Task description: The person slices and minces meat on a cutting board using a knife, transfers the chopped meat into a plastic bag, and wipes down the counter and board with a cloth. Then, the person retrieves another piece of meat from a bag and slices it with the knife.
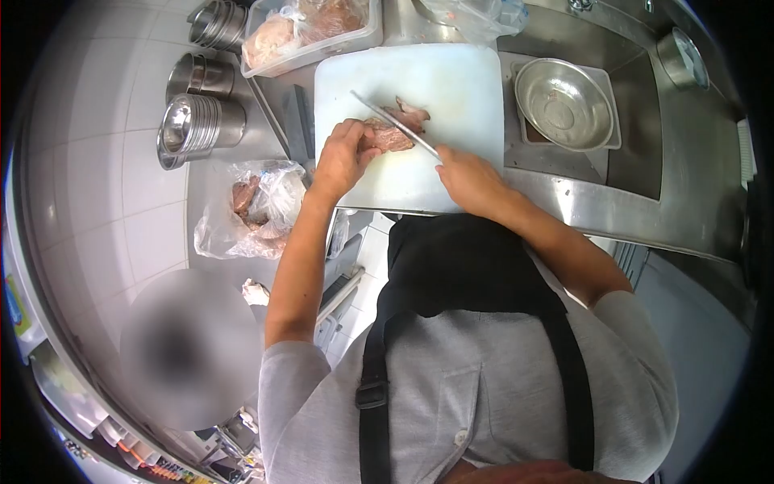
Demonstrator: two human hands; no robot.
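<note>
A piece of brownish-red meat lies on the white cutting board. My left hand presses on its left end with curled fingers. In my right hand is the handle of a knife, my fingers wrapped round it. The blade slants up and left across the meat, its tip a little above my left hand. A thin flap of meat sticks out beyond the blade, on its upper right side. The handle itself is mostly covered by my right hand.
Left of the board sits a plastic bag of meat. A plastic tub with bagged meat stands behind. Stacked metal containers line the left wall. A metal bowl rests in the sink at right. A dark grey block borders the board.
</note>
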